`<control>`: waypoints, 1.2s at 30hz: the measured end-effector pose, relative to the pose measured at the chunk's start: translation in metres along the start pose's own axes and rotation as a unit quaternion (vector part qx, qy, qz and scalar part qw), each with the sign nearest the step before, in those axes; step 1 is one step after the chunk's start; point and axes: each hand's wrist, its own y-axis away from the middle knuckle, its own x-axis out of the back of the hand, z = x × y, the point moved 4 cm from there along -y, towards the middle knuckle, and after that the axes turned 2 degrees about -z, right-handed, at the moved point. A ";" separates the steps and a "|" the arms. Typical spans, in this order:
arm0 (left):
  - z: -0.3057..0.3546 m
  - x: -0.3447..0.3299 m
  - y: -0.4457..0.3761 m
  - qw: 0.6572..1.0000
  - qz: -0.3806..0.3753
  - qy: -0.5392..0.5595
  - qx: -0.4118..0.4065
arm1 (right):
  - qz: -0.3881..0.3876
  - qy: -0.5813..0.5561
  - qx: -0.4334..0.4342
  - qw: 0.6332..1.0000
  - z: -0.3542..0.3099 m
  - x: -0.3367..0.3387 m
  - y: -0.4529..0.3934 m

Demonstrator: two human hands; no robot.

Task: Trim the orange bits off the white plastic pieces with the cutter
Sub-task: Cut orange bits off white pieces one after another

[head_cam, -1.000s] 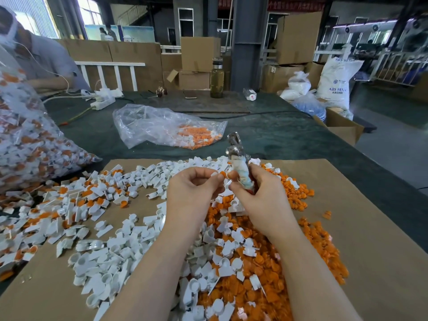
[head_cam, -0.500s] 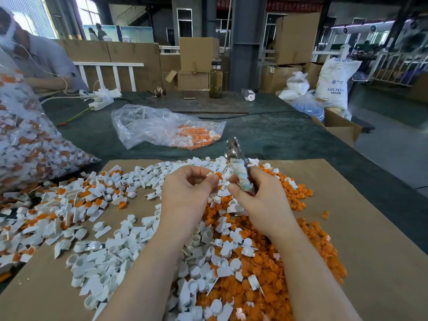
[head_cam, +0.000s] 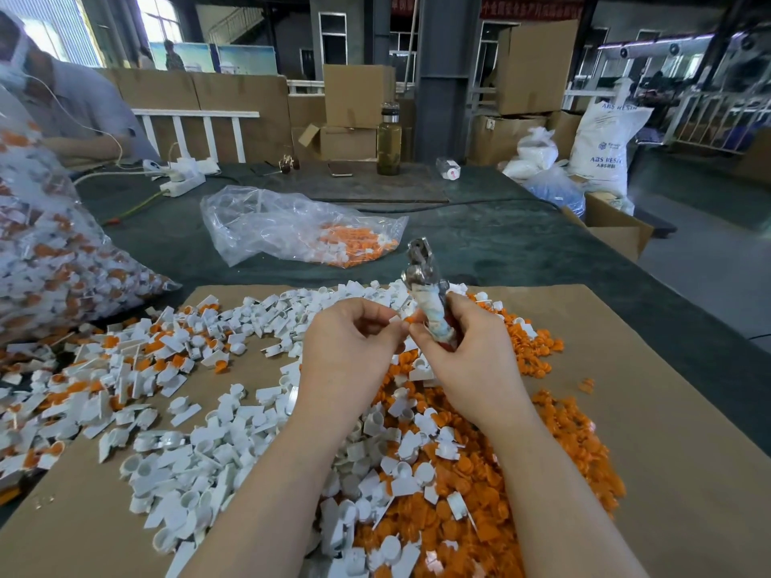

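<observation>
The right hand (head_cam: 467, 352) is wrapped around the taped handle of the cutter (head_cam: 425, 294), metal head pointing up and away, while the left hand (head_cam: 354, 344) pinches a small white piece (head_cam: 396, 320) with an orange bit on it between thumb and fingertips, just beside the handle. Below both hands, on brown cardboard (head_cam: 688, 452), white pieces (head_cam: 200, 465) spread to the left and orange bits (head_cam: 563, 435) heap to the right (the two mix in the middle). On the dark table (head_cam: 500, 244) beyond lies a clear bag (head_cam: 271, 227) partly filled with pieces, and at far right stands a white sack (head_cam: 600, 148) printed "ABS RESIN".
</observation>
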 end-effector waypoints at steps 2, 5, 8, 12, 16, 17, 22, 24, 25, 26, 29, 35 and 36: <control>0.000 0.000 0.000 1.000 -0.001 -0.007 0.002 | -0.002 0.012 0.003 1.000 0.000 0.000 0.000; -0.001 0.000 -0.001 1.000 0.000 -0.015 0.004 | -0.004 0.019 0.003 1.000 0.000 0.000 0.001; -0.001 0.000 -0.001 1.000 0.001 -0.022 0.006 | -0.021 0.031 -0.001 0.999 0.000 0.000 0.000; -0.006 0.009 -0.004 0.998 0.010 0.058 0.024 | -0.084 -0.011 -0.038 0.996 0.004 0.005 0.001; -0.010 0.014 -0.008 0.990 -0.001 0.135 0.035 | -0.164 -0.015 -0.065 0.984 0.009 0.007 0.003; -0.011 0.014 -0.009 0.989 -0.006 0.144 0.034 | -0.181 -0.010 -0.063 0.981 0.008 0.006 0.004; -0.011 0.015 -0.011 0.987 -0.016 0.155 0.026 | -0.232 0.014 -0.066 0.970 0.006 0.002 0.006; -0.011 0.015 -0.011 0.987 -0.019 0.159 0.025 | -0.244 0.012 -0.070 0.967 0.005 0.001 0.006; -0.011 0.015 -0.011 0.986 -0.020 0.161 0.024 | -0.249 0.012 -0.070 0.966 0.004 0.001 0.007; -0.011 0.015 -0.011 0.986 -0.022 0.162 0.023 | -0.253 0.012 -0.069 0.965 0.004 0.001 0.007; -0.011 0.015 -0.011 0.987 -0.024 0.159 0.020 | -0.260 0.018 -0.068 0.963 0.004 -0.001 0.007; -0.010 0.016 -0.011 0.986 -0.010 0.163 0.021 | -0.249 0.043 -0.037 0.967 0.003 -0.005 0.006; -0.009 0.016 -0.011 0.986 -0.008 0.164 0.022 | -0.247 0.045 -0.035 0.967 0.003 -0.005 0.006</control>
